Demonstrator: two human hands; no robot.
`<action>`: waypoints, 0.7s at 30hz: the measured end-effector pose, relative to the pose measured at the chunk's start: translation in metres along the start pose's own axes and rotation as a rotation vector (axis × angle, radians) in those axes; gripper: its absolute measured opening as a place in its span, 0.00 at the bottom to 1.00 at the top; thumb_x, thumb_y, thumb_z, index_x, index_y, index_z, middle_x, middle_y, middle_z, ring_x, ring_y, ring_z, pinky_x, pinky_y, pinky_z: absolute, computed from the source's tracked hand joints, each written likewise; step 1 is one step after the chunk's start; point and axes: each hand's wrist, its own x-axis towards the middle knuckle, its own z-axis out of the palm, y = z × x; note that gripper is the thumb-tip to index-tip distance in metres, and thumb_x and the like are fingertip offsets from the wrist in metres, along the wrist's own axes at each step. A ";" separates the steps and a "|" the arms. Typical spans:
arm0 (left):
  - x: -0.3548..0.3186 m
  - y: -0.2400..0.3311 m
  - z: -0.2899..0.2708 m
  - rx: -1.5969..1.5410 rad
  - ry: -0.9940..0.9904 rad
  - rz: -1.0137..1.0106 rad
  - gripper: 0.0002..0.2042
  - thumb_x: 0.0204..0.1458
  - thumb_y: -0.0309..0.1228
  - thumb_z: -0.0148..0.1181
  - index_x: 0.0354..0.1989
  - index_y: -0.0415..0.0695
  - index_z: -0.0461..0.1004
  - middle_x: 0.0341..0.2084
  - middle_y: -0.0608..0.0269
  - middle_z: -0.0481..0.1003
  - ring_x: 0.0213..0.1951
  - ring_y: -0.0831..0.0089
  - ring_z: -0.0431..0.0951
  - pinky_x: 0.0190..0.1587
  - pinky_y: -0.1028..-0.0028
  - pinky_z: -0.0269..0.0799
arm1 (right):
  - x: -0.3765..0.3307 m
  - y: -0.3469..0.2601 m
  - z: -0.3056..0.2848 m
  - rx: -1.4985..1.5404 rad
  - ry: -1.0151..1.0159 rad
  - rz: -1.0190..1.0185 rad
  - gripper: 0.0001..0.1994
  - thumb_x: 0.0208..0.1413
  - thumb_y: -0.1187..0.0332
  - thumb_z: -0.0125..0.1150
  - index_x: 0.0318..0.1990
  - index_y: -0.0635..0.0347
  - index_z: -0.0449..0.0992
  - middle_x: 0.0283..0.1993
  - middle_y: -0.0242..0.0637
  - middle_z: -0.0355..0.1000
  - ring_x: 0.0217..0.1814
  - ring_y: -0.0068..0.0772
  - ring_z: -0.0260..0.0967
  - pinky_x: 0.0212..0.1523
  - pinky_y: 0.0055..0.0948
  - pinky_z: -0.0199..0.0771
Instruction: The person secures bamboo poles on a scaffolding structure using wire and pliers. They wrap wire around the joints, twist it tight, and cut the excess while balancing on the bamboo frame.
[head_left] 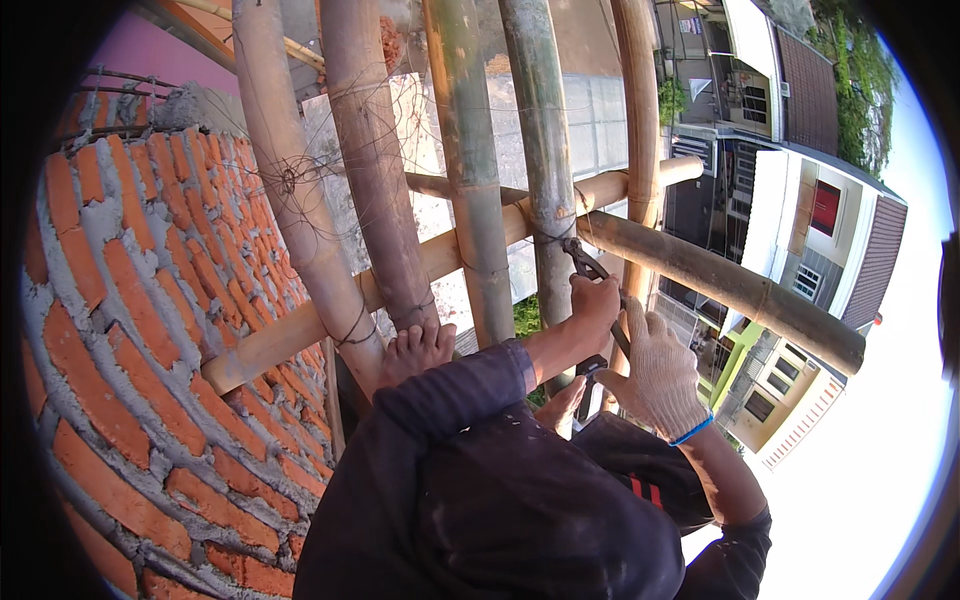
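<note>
A pair of dark pincers has its jaws against the wire tie where a green-grey bamboo pole crosses a lighter bamboo crosspiece. My bare left hand is closed round the pincers just behind the jaws. My right hand, in a knitted off-white glove with a blue cuff, grips the handles lower down. A thick dark bamboo pole leads off to the right from the joint. Whether the jaws hold the wire itself, I cannot tell.
My bare foot stands on the bamboo, the other partly hidden below my hands. Loose thin wire tangles round the left poles. A rough brick wall rises at left. Houses lie beyond, far below.
</note>
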 end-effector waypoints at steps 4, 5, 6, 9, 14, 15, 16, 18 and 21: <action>0.000 0.008 -0.004 -0.006 -0.029 0.019 0.06 0.61 0.27 0.61 0.39 0.38 0.72 0.34 0.60 0.76 0.34 0.71 0.79 0.41 0.68 0.76 | 0.021 0.030 0.012 1.318 -0.506 -0.034 0.39 0.59 0.62 0.61 0.73 0.66 0.51 0.45 0.55 0.75 0.42 0.49 0.81 0.37 0.42 0.83; -0.004 0.009 -0.006 -0.040 -0.067 0.029 0.06 0.61 0.27 0.62 0.39 0.39 0.71 0.35 0.60 0.76 0.35 0.71 0.79 0.41 0.68 0.76 | 0.025 0.043 0.015 2.032 -0.715 -0.120 0.37 0.60 0.64 0.59 0.73 0.67 0.51 0.44 0.53 0.75 0.41 0.47 0.81 0.36 0.40 0.84; -0.003 0.015 -0.010 -0.089 -0.134 0.078 0.07 0.60 0.27 0.62 0.40 0.39 0.71 0.35 0.60 0.76 0.36 0.71 0.79 0.41 0.68 0.77 | 0.025 0.049 0.022 2.119 -0.740 -0.118 0.34 0.62 0.65 0.57 0.73 0.67 0.54 0.43 0.48 0.76 0.36 0.42 0.80 0.35 0.37 0.84; -0.010 0.020 -0.018 0.049 -0.113 0.044 0.08 0.62 0.26 0.60 0.43 0.39 0.69 0.38 0.59 0.75 0.38 0.70 0.79 0.42 0.66 0.78 | 0.009 0.047 0.034 1.655 -0.508 0.246 0.33 0.63 0.61 0.60 0.71 0.68 0.58 0.44 0.48 0.76 0.34 0.39 0.80 0.35 0.35 0.84; -0.011 0.016 -0.004 -0.127 -0.071 0.074 0.08 0.64 0.23 0.55 0.45 0.33 0.63 0.38 0.52 0.72 0.37 0.65 0.80 0.43 0.65 0.80 | -0.016 -0.003 0.013 0.024 0.231 0.009 0.52 0.46 0.50 0.76 0.73 0.65 0.54 0.52 0.52 0.74 0.46 0.52 0.79 0.40 0.43 0.81; -0.011 0.014 -0.001 -0.098 -0.033 0.056 0.09 0.64 0.24 0.55 0.45 0.33 0.63 0.38 0.52 0.72 0.37 0.65 0.80 0.42 0.65 0.80 | -0.012 -0.011 0.009 -0.061 0.293 0.005 0.46 0.47 0.57 0.72 0.70 0.65 0.53 0.48 0.52 0.74 0.46 0.54 0.78 0.40 0.45 0.81; -0.011 0.014 -0.001 -0.079 -0.017 0.060 0.09 0.64 0.24 0.56 0.45 0.32 0.63 0.37 0.51 0.72 0.36 0.65 0.80 0.42 0.66 0.80 | -0.006 -0.011 0.003 -0.144 0.219 0.063 0.44 0.49 0.59 0.70 0.70 0.67 0.54 0.46 0.51 0.74 0.43 0.50 0.79 0.38 0.43 0.81; -0.011 0.013 0.000 0.006 0.028 0.019 0.11 0.62 0.27 0.61 0.43 0.34 0.65 0.36 0.54 0.72 0.35 0.66 0.79 0.38 0.70 0.77 | 0.012 0.001 -0.002 0.287 -0.154 0.110 0.39 0.52 0.64 0.66 0.69 0.71 0.57 0.42 0.47 0.75 0.36 0.43 0.79 0.32 0.38 0.81; -0.012 0.012 -0.001 -0.101 -0.129 -0.003 0.12 0.60 0.30 0.65 0.40 0.37 0.67 0.35 0.58 0.73 0.34 0.68 0.78 0.36 0.70 0.76 | 0.032 0.049 0.000 1.758 -0.643 0.324 0.37 0.50 0.69 0.63 0.69 0.75 0.60 0.38 0.45 0.77 0.30 0.35 0.78 0.27 0.34 0.79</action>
